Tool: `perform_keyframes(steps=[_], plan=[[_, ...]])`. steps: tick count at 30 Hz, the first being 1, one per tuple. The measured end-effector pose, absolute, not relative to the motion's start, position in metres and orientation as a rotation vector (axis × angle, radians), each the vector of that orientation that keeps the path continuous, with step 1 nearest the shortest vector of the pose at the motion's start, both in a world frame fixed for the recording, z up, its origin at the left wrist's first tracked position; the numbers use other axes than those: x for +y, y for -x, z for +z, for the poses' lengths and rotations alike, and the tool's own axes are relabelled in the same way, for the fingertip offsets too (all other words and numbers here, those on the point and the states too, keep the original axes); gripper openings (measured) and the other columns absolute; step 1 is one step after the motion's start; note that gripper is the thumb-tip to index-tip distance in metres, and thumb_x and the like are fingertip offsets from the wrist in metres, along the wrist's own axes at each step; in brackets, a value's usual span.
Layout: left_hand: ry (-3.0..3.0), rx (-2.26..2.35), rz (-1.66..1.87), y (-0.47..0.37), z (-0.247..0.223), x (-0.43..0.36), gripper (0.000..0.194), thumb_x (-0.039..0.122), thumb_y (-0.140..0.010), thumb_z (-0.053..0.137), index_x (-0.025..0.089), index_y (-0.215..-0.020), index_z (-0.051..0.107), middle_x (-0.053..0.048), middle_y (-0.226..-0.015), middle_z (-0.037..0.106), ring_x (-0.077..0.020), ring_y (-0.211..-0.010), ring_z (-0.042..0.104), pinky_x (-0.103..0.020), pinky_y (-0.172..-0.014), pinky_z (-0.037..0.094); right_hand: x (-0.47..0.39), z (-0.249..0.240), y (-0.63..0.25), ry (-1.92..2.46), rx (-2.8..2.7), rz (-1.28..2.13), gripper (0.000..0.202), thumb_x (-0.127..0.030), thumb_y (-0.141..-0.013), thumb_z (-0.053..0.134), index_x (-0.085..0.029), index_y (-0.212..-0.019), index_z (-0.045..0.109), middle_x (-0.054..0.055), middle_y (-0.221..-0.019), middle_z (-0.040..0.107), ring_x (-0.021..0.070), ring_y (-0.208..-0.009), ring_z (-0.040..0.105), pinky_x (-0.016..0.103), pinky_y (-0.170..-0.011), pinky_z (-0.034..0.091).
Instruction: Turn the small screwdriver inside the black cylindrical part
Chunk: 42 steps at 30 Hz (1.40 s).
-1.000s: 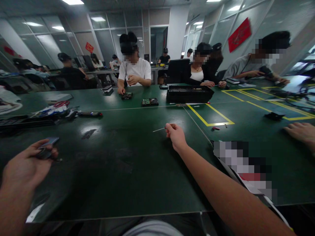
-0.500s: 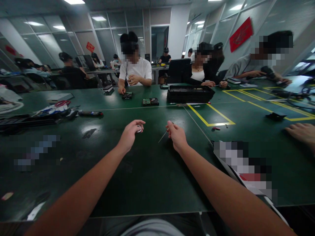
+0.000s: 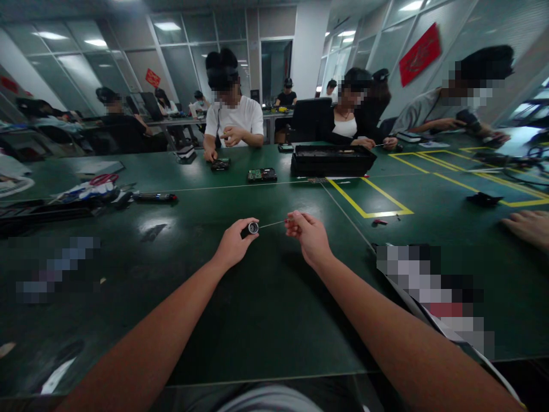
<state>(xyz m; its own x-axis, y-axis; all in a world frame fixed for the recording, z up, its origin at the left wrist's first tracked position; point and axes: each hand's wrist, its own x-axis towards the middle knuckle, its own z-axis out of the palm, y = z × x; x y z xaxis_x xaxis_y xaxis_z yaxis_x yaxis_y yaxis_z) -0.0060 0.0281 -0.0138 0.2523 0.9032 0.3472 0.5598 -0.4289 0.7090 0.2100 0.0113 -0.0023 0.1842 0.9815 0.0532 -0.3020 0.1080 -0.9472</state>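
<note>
My left hand (image 3: 234, 245) is closed, thumb and fingers pinching a small round part with a silvery rim and dark inside (image 3: 253, 228). Its open end faces me. Between the fingertips of my right hand (image 3: 309, 236) is one end of a thin, straight metal rod (image 3: 272, 224). The rod stretches left to the rim of the round part; whether it touches or passes behind, I cannot tell. Both hands are held above the green table (image 3: 266, 320). What else the right fingers cover is hidden.
A long black case (image 3: 332, 161) stands across the table, with a green circuit-board device (image 3: 262, 175) beside it. A black pen-like tool (image 3: 155, 197) lies left. Right are a small red item (image 3: 379, 222) and another person's hand (image 3: 526, 229). Several people sit opposite.
My left hand has turned and moved slightly right, showing the round part's open end. The rod in my right hand has swung from pointing down-left to nearly level, toward that part.
</note>
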Motion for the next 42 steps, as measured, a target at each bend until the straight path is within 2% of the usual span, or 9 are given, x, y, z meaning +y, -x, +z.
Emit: perform_keyframes(steps=[5, 12, 19, 22, 26, 29, 33, 36, 42], plan=[[-2.025, 1.355, 1.015, 0.003, -0.015, 0.028, 0.043, 0.019, -0.086, 0.069, 0.022, -0.129, 0.065, -0.008, -0.132, 0.066, -0.0264, -0.125, 0.059, -0.047, -0.114, 0.043, 0.008, -0.003, -0.206, 1.003, -0.951, 1.170, 0.039, -0.054, -0.072, 0.079, -0.019, -0.087, 0.072, 0.005, -0.077, 0.071, 0.0147, -0.066, 0.062, 0.031, -0.066, 0.052], [-2.018, 1.320, 0.981, 0.001, -0.011, 0.026, 0.040, 0.017, -0.085, 0.072, 0.022, -0.124, 0.069, -0.007, -0.128, 0.069, -0.0264, -0.123, 0.062, -0.046, -0.114, 0.043, 0.004, 0.000, -0.207, 1.113, -1.107, 1.002, 0.036, -0.056, -0.078, 0.074, -0.020, -0.084, 0.072, 0.004, -0.075, 0.071, 0.0161, -0.065, 0.060, 0.033, -0.065, 0.048], [-2.016, 1.326, 0.972, 0.004, -0.014, 0.027, 0.041, 0.020, -0.086, 0.073, 0.026, -0.126, 0.069, -0.005, -0.128, 0.070, -0.0264, -0.123, 0.062, -0.048, -0.114, 0.043, -0.008, 0.013, -0.211, 1.412, -1.462, 0.544, 0.050, -0.058, -0.086, 0.065, -0.023, -0.051, 0.057, -0.001, -0.048, 0.053, 0.0145, -0.051, 0.047, 0.032, -0.057, 0.033], [-2.023, 1.330, 0.965, 0.004, -0.015, 0.027, 0.041, 0.019, -0.086, 0.073, 0.027, -0.126, 0.069, -0.005, -0.129, 0.069, -0.0266, -0.125, 0.061, -0.048, -0.114, 0.042, -0.008, 0.014, -0.211, 1.427, -1.519, 0.508, 0.043, -0.056, -0.088, 0.064, -0.024, -0.060, 0.061, 0.000, -0.054, 0.056, 0.0158, -0.054, 0.049, 0.032, -0.058, 0.034], [-2.058, 1.319, 0.939, 0.003, -0.016, 0.028, 0.041, 0.017, -0.084, 0.075, 0.027, -0.124, 0.071, -0.005, -0.127, 0.070, -0.0268, -0.122, 0.062, -0.047, -0.112, 0.043, -0.011, 0.012, -0.209, 1.257, -1.542, 0.629, 0.015, -0.039, -0.086, 0.069, -0.025, -0.091, 0.070, 0.002, -0.076, 0.070, 0.0181, -0.065, 0.060, 0.032, -0.063, 0.042], [-2.079, 1.316, 0.923, 0.004, -0.017, 0.029, 0.041, 0.017, -0.084, 0.075, 0.028, -0.124, 0.071, -0.004, -0.124, 0.071, -0.0261, -0.119, 0.063, -0.046, -0.110, 0.045, -0.014, 0.012, -0.208, 1.180, -1.615, 0.675, 0.021, -0.039, -0.090, 0.065, -0.025, -0.106, 0.069, 0.002, -0.083, 0.072, 0.0187, -0.071, 0.065, 0.031, -0.065, 0.045], [-2.084, 1.322, 0.915, 0.004, -0.017, 0.028, 0.041, 0.018, -0.085, 0.075, 0.029, -0.125, 0.070, -0.003, -0.124, 0.071, -0.0248, -0.118, 0.063, -0.044, -0.109, 0.045, -0.016, 0.016, -0.207, 1.300, -1.669, 0.588, 0.047, -0.054, -0.101, 0.042, -0.021, -0.091, 0.074, 0.000, -0.061, 0.065, 0.0175, -0.061, 0.063, 0.030, -0.063, 0.043], [-2.090, 1.313, 0.915, 0.003, -0.015, 0.028, 0.042, 0.017, -0.085, 0.075, 0.028, -0.125, 0.070, -0.003, -0.124, 0.071, -0.0244, -0.119, 0.062, -0.043, -0.108, 0.045, -0.014, 0.018, -0.207, 1.398, -1.667, 0.509, 0.050, -0.052, -0.102, 0.040, -0.020, -0.090, 0.076, 0.002, -0.060, 0.065, 0.0196, -0.063, 0.065, 0.032, -0.065, 0.044], [-2.080, 1.312, 0.907, 0.004, -0.015, 0.028, 0.041, 0.017, -0.085, 0.075, 0.028, -0.124, 0.070, -0.003, -0.121, 0.071, -0.0241, -0.115, 0.063, -0.043, -0.107, 0.046, -0.014, 0.016, -0.207, 1.378, -1.705, 0.551, 0.039, -0.034, -0.097, 0.048, -0.019, -0.130, 0.063, 0.005, -0.083, 0.071, 0.0199, -0.068, 0.063, 0.034, -0.065, 0.047]])
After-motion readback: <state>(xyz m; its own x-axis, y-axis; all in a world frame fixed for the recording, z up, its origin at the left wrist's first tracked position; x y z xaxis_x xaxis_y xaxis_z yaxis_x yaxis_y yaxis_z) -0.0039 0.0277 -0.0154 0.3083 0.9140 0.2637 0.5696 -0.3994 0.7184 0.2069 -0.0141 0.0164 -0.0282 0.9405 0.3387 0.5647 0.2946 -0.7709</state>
